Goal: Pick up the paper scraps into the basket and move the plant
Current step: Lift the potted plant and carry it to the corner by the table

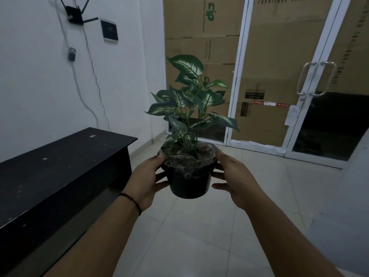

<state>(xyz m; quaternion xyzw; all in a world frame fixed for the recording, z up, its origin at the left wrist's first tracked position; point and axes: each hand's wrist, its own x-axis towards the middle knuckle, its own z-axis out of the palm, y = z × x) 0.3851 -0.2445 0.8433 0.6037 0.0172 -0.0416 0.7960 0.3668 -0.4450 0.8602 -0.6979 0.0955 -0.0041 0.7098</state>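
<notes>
A green-and-white leafy plant stands upright in a black pot that I hold in the air over the tiled floor. My left hand grips the pot's left side, thumb at the rim and fingers curled round the wall. On the opposite side my right hand grips the pot the same way. Clear film covers the soil at the top of the pot. No basket or paper scraps are in view.
A long black table runs along the white wall on the left, with a few pale specks on its top. Glass doors with white frames stand ahead, cardboard boxes stacked behind them. Pale floor tiles stretch below.
</notes>
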